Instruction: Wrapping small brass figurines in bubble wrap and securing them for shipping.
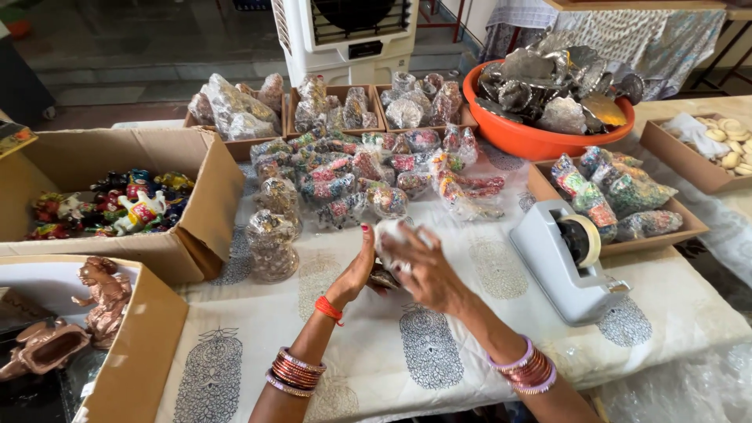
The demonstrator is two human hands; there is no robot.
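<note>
Both hands (395, 266), wrapped white figurine (389, 235)

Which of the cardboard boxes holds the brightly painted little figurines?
The large open cardboard box at the left, holding colourful figurines. The box below it holds copper-coloured statues; the others hold wrapped items.

Small craft packing workshop. Evidence: cardboard boxes (200, 207) of painted figurines (117, 205), plastic-wrapped pieces (345, 180) massed on printed tablecloth (439, 345), tape dispenser (568, 262), orange tub (521, 133) of silvery items.
</note>
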